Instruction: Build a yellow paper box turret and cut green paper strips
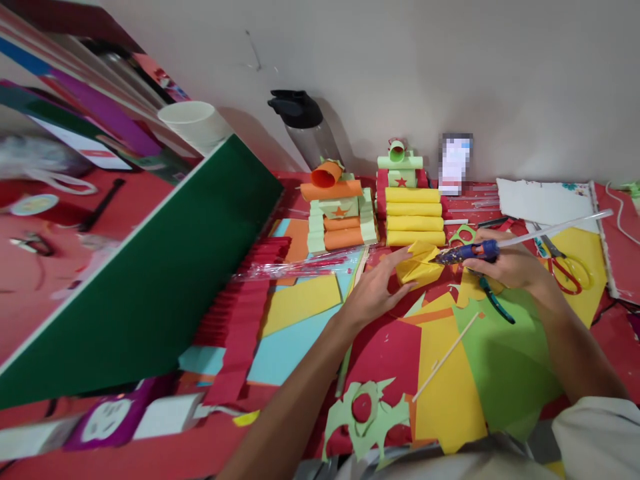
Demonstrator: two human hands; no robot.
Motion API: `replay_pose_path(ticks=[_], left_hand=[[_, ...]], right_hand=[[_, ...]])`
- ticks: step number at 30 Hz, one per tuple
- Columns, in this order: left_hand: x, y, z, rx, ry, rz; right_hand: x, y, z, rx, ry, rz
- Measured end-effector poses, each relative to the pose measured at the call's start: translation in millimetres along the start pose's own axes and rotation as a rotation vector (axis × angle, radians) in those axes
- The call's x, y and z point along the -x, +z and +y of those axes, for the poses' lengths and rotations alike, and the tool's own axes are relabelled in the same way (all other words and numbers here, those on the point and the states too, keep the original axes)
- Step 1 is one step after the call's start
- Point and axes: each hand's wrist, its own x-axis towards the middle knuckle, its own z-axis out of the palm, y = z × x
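My left hand [377, 287] is closed on a folded yellow paper piece [419, 265], pinching its left side. In my right hand [515, 267] is a blue hot glue gun [470, 252], its nozzle at the right side of the yellow paper. A long clear glue stick [560, 230] sticks out of the gun's back. Behind the hands stand two paper models: one orange and light green [343, 213], the other with stacked yellow rolls [414, 217]. Teal-handled pliers or scissors [496, 300] lie just below my right hand.
Scissors with a red and yellow handle [565, 273] lie at the right. Coloured paper sheets [505, 360] and a wooden stick [445, 357] cover the front. A green board [150, 293] leans at the left. A bottle [305, 130] and a phone [455, 163] stand by the wall.
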Motion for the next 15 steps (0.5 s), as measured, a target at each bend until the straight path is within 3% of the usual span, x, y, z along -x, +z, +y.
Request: replay_pose_path(ticks=[8, 15], left_hand=[[0.6, 1.5, -1.3, -0.007, -0.011, -0.001], [0.8, 0.8, -2.1, 0.036, -0.025, -0.003]], right_hand=[[0.5, -6.7, -1.4, 0.033, 0.078, 0.078], [2.3, 0.9, -3.3, 0.072, -0.049, 0.033]])
